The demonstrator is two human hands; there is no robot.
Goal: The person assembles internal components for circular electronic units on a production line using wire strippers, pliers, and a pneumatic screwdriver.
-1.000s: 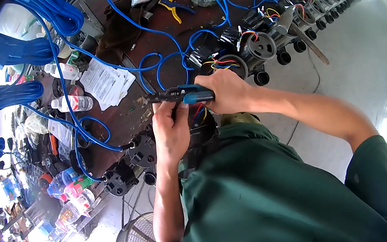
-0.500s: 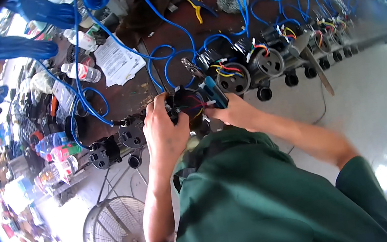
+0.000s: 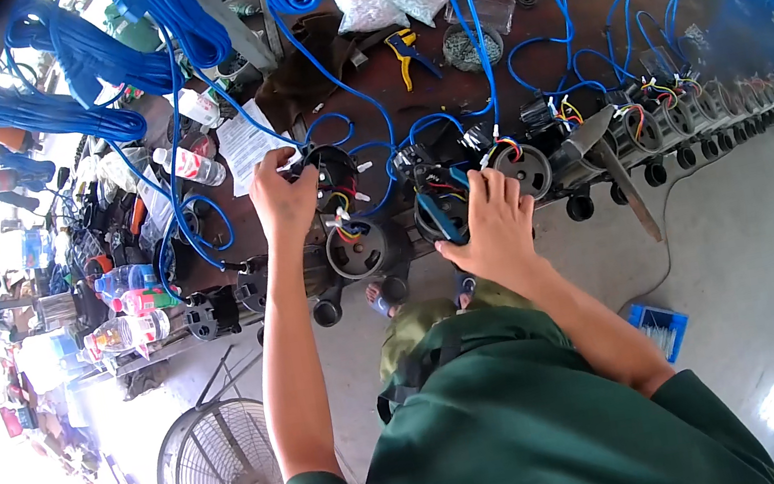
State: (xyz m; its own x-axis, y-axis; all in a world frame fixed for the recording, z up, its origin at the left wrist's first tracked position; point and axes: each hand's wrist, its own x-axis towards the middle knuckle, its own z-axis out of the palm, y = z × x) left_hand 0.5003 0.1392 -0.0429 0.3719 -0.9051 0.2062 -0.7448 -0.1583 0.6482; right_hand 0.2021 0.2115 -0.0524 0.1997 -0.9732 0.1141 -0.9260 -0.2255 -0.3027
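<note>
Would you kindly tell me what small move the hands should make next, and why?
I'd probably lay the pliers down to free the right hand: it is occupied with them, while the left hand alone holds the black cap tilted, and coloured wires show uncovered at the housing below.

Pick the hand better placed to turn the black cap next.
Probably the left hand: it is at the edge of the black cap, while the right hand is farther right, at the blue-handled pliers.
</note>
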